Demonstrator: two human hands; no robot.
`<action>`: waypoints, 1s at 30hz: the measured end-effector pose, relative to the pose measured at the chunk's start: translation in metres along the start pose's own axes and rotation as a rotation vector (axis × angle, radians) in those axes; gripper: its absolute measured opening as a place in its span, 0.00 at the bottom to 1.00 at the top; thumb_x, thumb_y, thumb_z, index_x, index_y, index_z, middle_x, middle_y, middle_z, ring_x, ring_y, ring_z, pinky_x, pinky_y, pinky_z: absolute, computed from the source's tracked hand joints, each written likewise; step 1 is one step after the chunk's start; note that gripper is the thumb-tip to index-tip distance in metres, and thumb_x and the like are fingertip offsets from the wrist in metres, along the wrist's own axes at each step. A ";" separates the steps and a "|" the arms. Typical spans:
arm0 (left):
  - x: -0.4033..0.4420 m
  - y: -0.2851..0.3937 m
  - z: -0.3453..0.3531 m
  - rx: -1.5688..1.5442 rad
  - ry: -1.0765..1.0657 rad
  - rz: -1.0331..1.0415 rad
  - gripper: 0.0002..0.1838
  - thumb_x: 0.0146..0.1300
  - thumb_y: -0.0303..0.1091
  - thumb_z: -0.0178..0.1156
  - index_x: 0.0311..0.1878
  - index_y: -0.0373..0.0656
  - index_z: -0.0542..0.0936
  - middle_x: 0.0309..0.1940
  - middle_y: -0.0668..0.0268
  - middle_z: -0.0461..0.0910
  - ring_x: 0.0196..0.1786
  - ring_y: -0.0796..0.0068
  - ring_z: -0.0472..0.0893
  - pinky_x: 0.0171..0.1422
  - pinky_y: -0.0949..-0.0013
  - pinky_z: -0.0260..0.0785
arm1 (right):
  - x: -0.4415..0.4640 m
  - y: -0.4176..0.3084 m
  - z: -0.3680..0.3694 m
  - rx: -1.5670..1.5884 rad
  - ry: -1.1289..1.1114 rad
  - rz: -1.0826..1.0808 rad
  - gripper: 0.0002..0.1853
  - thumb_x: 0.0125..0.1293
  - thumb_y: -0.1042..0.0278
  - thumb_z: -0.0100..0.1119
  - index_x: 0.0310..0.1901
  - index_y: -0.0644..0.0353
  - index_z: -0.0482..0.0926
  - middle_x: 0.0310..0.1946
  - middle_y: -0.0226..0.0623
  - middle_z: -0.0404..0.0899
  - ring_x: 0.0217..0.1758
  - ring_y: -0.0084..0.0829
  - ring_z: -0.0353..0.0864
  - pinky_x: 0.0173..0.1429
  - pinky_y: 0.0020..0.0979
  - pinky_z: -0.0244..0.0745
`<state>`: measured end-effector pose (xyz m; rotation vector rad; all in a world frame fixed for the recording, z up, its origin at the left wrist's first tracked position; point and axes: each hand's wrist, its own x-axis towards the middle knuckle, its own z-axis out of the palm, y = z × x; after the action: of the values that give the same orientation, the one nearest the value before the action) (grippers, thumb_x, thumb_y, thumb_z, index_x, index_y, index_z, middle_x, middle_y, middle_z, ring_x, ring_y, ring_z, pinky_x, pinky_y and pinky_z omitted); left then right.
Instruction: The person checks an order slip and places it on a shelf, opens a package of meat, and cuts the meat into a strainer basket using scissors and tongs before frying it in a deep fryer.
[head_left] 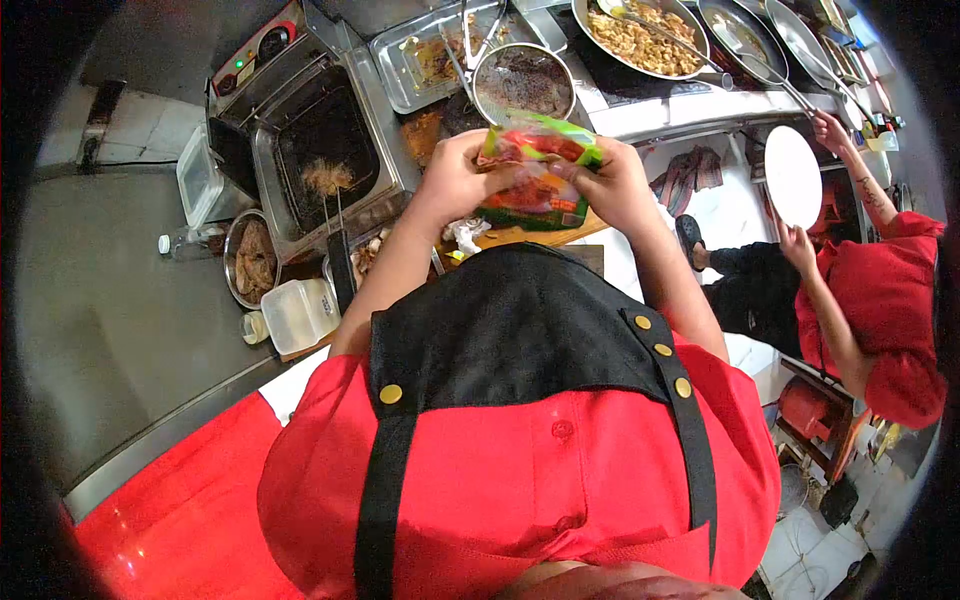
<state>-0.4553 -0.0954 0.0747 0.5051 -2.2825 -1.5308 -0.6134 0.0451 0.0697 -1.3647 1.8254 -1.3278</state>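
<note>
The left hand [462,170] and right hand [614,185] pinched the bag [533,192] near its upper part, thumbs on the near face; the fingers behind it were mostly hidden. The bag hung between the hands, in front of the apron [505,330]. Its print was blurred, and its contents were hard to make out. Its lower edge showed over the board [583,228], partly hidden by bag and apron; whether they touched could not be told. The pot [522,85] was just beyond the bag, its near rim partly covered. The fryer [318,150] flanked the left forearm. Floor [640,268] lay between the right forearm and the co-worker [865,290], who held a plate [793,178]. The food pan [640,42] was cut off at the top.
</note>
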 end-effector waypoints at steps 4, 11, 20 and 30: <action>0.014 -0.009 0.009 -0.300 0.027 -0.212 0.13 0.53 0.28 0.67 0.42 0.38 0.80 0.37 0.68 0.82 0.38 0.82 0.77 0.46 0.73 0.71 | 0.008 -0.005 0.005 -0.046 0.025 0.094 0.11 0.56 0.69 0.63 0.42 0.59 0.80 0.27 0.41 0.80 0.28 0.22 0.75 0.36 0.28 0.71; 0.055 -0.066 0.027 -0.349 0.120 -0.273 0.12 0.58 0.33 0.64 0.42 0.36 0.79 0.31 0.68 0.81 0.32 0.84 0.77 0.37 0.74 0.71 | 0.035 0.063 0.024 0.299 0.178 0.199 0.09 0.58 0.69 0.61 0.40 0.62 0.80 0.26 0.33 0.81 0.27 0.18 0.74 0.35 0.26 0.71; 0.094 -0.098 0.046 -0.754 0.314 -0.605 0.12 0.66 0.36 0.52 0.41 0.35 0.73 0.28 0.61 0.79 0.28 0.71 0.81 0.32 0.66 0.76 | 0.083 0.104 0.022 0.494 0.047 0.526 0.15 0.61 0.58 0.60 0.36 0.64 0.81 0.24 0.31 0.79 0.26 0.21 0.74 0.32 0.28 0.70; 0.111 -0.121 0.047 -0.903 0.330 -0.698 0.08 0.58 0.30 0.61 0.38 0.36 0.77 0.29 0.62 0.80 0.28 0.70 0.80 0.34 0.64 0.75 | 0.121 0.126 0.026 -0.141 0.044 0.526 0.21 0.62 0.47 0.53 0.31 0.59 0.83 0.27 0.48 0.80 0.34 0.44 0.81 0.41 0.39 0.72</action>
<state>-0.5629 -0.1529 -0.0456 1.2031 -1.0015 -2.3300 -0.6909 -0.0737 -0.0358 -0.8300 2.1441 -0.9713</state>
